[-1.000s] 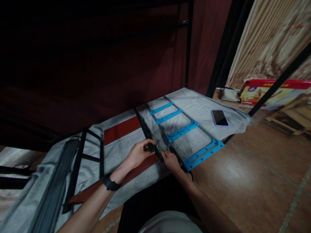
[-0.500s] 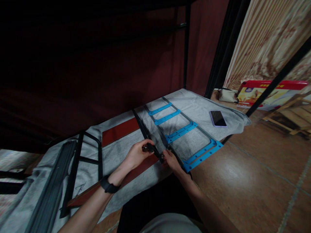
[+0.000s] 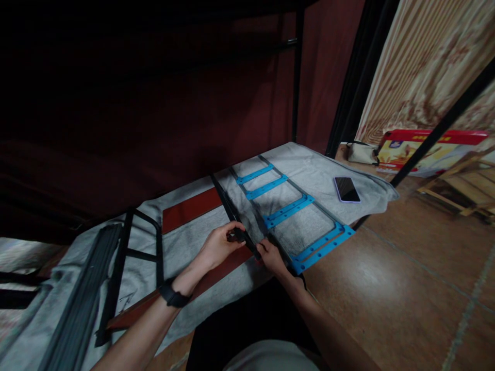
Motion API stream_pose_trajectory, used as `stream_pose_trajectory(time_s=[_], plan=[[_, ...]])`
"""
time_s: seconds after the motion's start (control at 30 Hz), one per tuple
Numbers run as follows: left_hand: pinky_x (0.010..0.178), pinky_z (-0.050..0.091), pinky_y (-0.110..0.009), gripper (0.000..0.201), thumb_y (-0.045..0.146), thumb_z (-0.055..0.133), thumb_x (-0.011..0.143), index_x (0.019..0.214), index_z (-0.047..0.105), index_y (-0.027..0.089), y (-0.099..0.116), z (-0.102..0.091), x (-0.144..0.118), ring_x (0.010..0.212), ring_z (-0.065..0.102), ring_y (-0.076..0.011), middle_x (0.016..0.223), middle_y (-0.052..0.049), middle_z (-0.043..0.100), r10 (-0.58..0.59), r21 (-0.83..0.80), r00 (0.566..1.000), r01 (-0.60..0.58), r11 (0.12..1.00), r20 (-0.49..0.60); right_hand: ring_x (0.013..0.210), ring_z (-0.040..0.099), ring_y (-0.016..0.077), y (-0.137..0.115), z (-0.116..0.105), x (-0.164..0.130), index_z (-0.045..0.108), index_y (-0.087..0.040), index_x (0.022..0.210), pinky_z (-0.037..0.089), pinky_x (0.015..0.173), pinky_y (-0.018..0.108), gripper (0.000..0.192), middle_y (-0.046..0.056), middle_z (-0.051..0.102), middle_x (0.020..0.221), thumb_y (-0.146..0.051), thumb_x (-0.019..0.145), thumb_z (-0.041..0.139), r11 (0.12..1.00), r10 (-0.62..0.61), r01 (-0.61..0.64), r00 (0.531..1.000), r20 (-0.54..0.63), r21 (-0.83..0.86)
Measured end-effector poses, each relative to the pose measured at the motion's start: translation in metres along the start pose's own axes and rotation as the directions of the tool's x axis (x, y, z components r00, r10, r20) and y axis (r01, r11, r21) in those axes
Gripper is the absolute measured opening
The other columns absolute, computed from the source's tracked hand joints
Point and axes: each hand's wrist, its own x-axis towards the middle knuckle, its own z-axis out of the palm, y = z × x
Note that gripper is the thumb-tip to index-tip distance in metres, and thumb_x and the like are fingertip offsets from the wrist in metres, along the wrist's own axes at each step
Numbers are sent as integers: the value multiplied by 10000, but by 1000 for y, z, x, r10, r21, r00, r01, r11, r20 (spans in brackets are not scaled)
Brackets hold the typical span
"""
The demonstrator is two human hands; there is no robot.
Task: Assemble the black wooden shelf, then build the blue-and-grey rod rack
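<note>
A: Looking down from the head camera, the left hand (image 3: 219, 246) is closing its grip around a small dark part (image 3: 238, 236) on the black bar (image 3: 232, 214).

B: And the right hand (image 3: 271, 256) is pinching that bar's near end, fingertips pressed together, beside the blue-runged frame (image 3: 291, 216).

A: Everything's lying on the grey cloth (image 3: 185, 242), and the part is sitting between both grips.

B: In this dim light I'm judging a slip likely, with the part skidding off the edge onto the floor (image 3: 406, 288).
</note>
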Motion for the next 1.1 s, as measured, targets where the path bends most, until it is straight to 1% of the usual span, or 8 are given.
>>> stream_pose_trajectory(time_s=[0.1,0.23,0.3,0.47,0.63,0.8,0.97,1.1], plan=[[718,501,-253,247,226,689,737,982,663,205,-3,2,0,793,640,-161,881,-14,693,-4,23,1000,4,1000,17,797,681,190,3,-2,1,630,-212,776,493,725,250,290,61,688,780,-385,942,468,988,-82,73,995,-60,-137],[720,505,-256,258,234,685,742,997,658,205,-2,1,0,795,641,-162,874,-13,691,-6,21,1000,6,1000,13,653,662,176,9,-2,1,634,-190,926,507,614,271,345,48,678,775,-447,953,406,990,38,-39,999,5,134],[714,506,-257,263,241,687,743,1001,655,204,-2,1,0,783,640,-161,866,-10,688,-7,16,1000,7,1000,18,585,637,163,11,0,1,623,-194,941,498,567,263,312,16,655,713,-441,933,433,977,80,-86,996,38,194],[718,505,-256,259,251,694,742,994,659,201,-1,2,-1,785,639,-162,884,-15,691,4,26,1000,-4,1000,13,671,645,181,10,0,2,626,-201,748,496,656,273,299,31,651,671,-401,917,481,999,-26,25,999,-46,-24],[714,501,-251,251,248,694,742,987,660,204,-1,3,-1,784,636,-161,866,-10,687,-5,48,1000,4,999,16,646,640,164,11,2,2,664,-206,894,501,652,266,277,6,662,687,-410,918,478,999,33,-32,999,-2,31],[713,496,-251,258,234,687,735,989,655,201,-2,3,-1,776,630,-156,864,-6,679,-15,17,1000,15,1000,15,742,667,193,6,0,2,672,-196,857,511,710,282,355,50,684,757,-474,924,461,1000,30,-30,999,-22,1],[732,493,-253,258,242,684,744,999,655,211,-4,3,-2,800,628,-160,875,-6,678,-2,41,1000,1,999,19,565,623,154,6,-2,0,638,-208,955,501,577,261,279,0,653,686,-391,940,428,990,74,-83,994,78,118],[718,490,-251,259,258,682,751,1005,656,210,-4,4,-2,787,627,-161,862,-10,678,-10,46,1000,9,999,17,587,615,151,8,-3,1,641,-201,817,485,605,244,278,7,626,613,-377,938,463,999,17,-16,1000,21,-50]])
